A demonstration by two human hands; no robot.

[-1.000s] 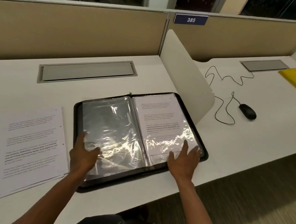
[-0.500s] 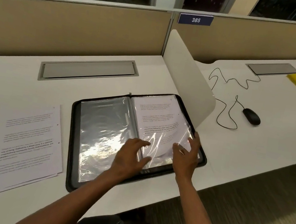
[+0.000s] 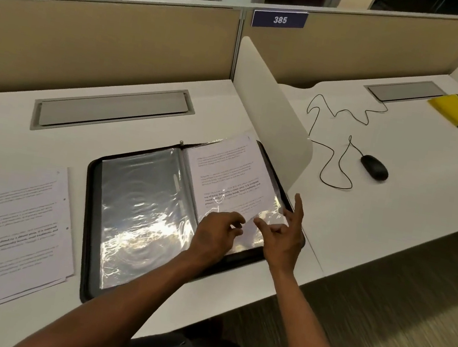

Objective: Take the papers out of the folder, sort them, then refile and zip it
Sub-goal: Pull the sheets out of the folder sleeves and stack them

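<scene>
On the white counter [image 3: 47,146] the black zip folder [image 3: 91,212] lies open. Both hands work at its right sleeve: left hand [image 3: 217,235] pinches the plastic, right hand [image 3: 283,241] is spread. Removing seems underway; next, slide out the printed sheet [image 3: 227,173] toward the paper stack [image 3: 17,231].

Under your fingertips [image 3: 237,219] the sleeve [image 3: 262,223] is thin clear plastic, glossy and crinkled, catching glare over matt white paper [image 3: 222,169]. The folder [image 3: 92,182] rim left of them looks like matt black fabric. The desk [image 3: 4,139] is smooth white laminate, with a brushed-metal-looking hatch [image 3: 112,108] beyond.
</scene>
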